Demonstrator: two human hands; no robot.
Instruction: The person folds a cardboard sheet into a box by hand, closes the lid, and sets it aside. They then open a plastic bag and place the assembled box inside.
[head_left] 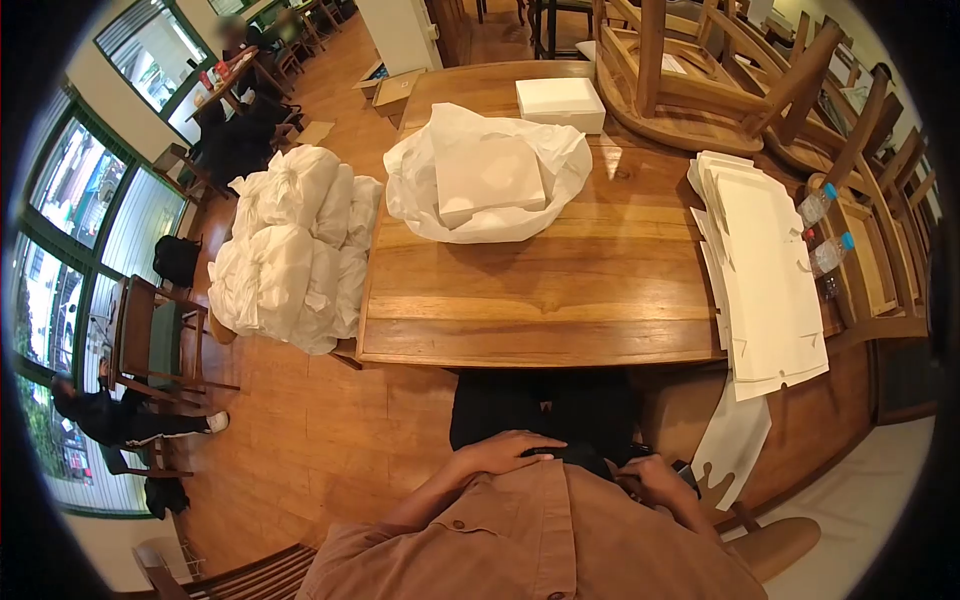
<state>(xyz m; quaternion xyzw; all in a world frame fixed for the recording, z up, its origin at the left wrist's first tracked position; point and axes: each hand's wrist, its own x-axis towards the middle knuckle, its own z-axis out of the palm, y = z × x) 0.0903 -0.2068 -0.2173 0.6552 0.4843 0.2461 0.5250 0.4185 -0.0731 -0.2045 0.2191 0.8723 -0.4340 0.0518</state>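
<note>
My left hand [515, 450] lies flat near my waist with its fingers stretched out, at the edge of a black thing [582, 457] whose kind I cannot make out. On the other side of it, my right hand [652, 478] has bent fingers; what they hold, if anything, is hidden. Both hands are below the table's front edge, apart from the things on top. On the wooden table [540, 310], a white box [490, 178] sits in an opened white plastic bag [410, 165]. Farther back stands another closed white box [560, 100].
Several tied white bags [290, 245] are piled at the table's left side. Flat white cardboard sheets [765, 270] are stacked on the right, beside plastic bottles [828, 255]. Upturned wooden chairs [690, 75] rest at the back right. People sit by the windows at left.
</note>
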